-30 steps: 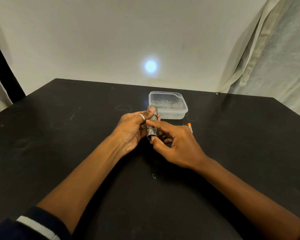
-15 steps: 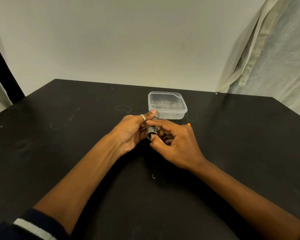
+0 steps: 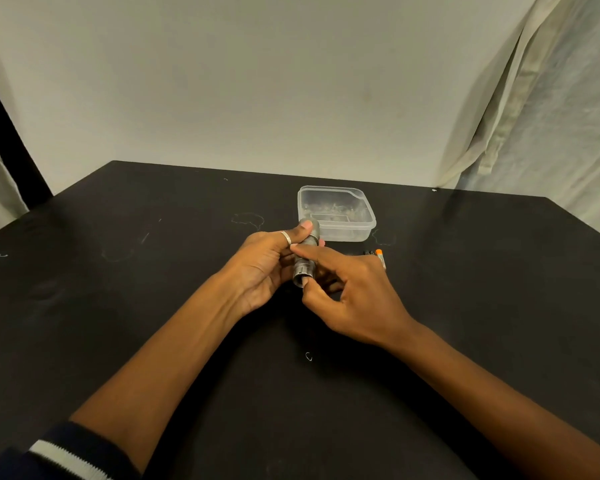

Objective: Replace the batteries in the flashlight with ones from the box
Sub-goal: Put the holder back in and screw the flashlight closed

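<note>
Black and scuffed, the table (image 3: pixel 153 306) is lying under both my forearms while I am holding the flashlight (image 3: pixel 305 258) just above it, near the middle; my left hand (image 3: pixel 260 268) is wrapping round the grey metal barrel from the left, fingers curled under it and thumb lying along the top towards the head; a silver ring (image 3: pixel 286 237) is showing on that thumb. My right hand (image 3: pixel 354 296) is clamping on the same flashlight from the other side; its forefinger is reaching across the barrel, and its thumb is pressing against the near tail end, so both hands are closed on the one thing. The flashlight is pointing away from me, its head tilting slightly up; the head is sitting just in front of the box (image 3: pixel 336 216), though I cannot tell whether the two are touching.

That box is a clear plastic tub, standing lidless on the table beyond my hands; whatever is lying inside is too blurred to name. Just past my right knuckles an orange-tipped battery (image 3: pixel 380 256) is lying on the table, partly hidden by my hand. Nearer to me, between my forearms, a small bent bit of wire (image 3: pixel 308 356) is lying on the surface. A dark sleeve (image 3: pixel 66 455) with a white stripe is covering my left arm at the bottom edge; a plain pale wall (image 3: pixel 257 98) is rising behind the table, and a pale curtain (image 3: pixel 551 116) is hanging on the right.
</note>
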